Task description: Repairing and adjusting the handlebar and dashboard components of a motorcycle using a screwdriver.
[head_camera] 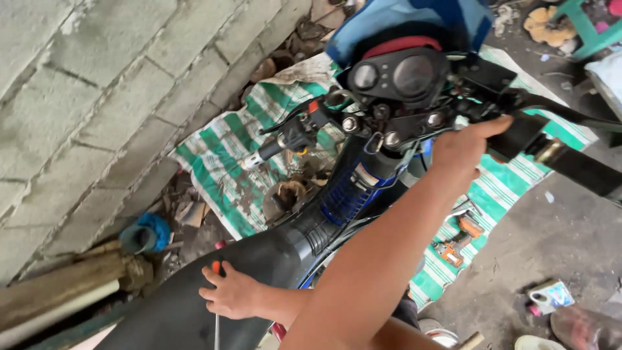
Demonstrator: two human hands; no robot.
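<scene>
A motorcycle stands below me, with its black instrument cluster [395, 74] and handlebar at the top of the view. My right hand [463, 149] is closed around the black handlebar grip [521, 133] on the right. My left hand [232, 293] rests on the black seat [175, 311] and holds a thin screwdriver [216, 267] with an orange handle; its metal shaft points down toward me. The other handlebar end [275, 148], with its lever, sticks out to the left with no hand on it. A blue cloth [402, 23] lies over the front of the bike.
A green-and-white striped tarp [220, 155] lies under the bike, with orange tools [457, 241] on it at the right. A grey block wall [78, 97] runs along the left, with planks [58, 291] and a blue object [148, 232] at its foot. A small container [551, 295] sits on the concrete floor.
</scene>
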